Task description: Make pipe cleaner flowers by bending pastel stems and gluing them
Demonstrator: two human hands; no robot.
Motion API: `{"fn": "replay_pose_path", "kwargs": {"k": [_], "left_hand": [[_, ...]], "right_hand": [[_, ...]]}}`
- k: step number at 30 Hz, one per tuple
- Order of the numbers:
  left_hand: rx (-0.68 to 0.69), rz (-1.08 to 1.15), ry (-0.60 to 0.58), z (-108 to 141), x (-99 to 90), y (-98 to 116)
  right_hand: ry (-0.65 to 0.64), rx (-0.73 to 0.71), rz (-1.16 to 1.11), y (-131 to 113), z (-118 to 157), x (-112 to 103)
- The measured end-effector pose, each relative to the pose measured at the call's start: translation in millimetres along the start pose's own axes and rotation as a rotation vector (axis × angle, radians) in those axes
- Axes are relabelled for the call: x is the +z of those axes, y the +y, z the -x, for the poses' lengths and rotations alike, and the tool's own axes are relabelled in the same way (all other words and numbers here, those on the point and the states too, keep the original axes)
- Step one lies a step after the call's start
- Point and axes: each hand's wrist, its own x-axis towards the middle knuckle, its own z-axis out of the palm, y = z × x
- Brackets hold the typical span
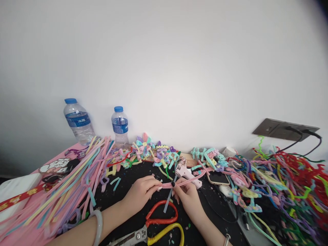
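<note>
Between my two hands runs a pink pipe cleaner [167,185], looking doubled. My left hand [143,189] pinches one end of it between thumb and fingers. Closed on the other part is my right hand [188,196], and the pink strands trail past it to the upper right. Just behind the right hand lies a pale pink glue gun [188,173], with a translucent glue stick [168,201] poking out below the pipe cleaner. In front of the hands, scissors [153,227] with one red and one yellow handle loop rest on the black mat.
Loose pipe cleaners [74,184] fan out at left; a tangled colourful heap [289,191] fills the right. Finished-looking pipe-cleaner flowers [145,143] line the back. Two water bottles [120,126] stand by the wall. A phone [217,178] lies right of the glue gun, below a wall socket [282,129].
</note>
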Motion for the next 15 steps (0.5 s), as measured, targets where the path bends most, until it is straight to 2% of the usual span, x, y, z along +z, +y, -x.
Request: {"fn": "replay_pose_path", "kwargs": {"k": [7,15], "left_hand": [[-0.045,0.066,-0.018,0.8,1.3,-0.9],[-0.195,0.280,-0.076,-1.1,2.2,1.6]], "right_hand": [[0.012,0.004,-0.011,1.8,-0.5,0.4],[0.001,-0.009,-0.043,-1.7,-1.5,-0.4]]}}
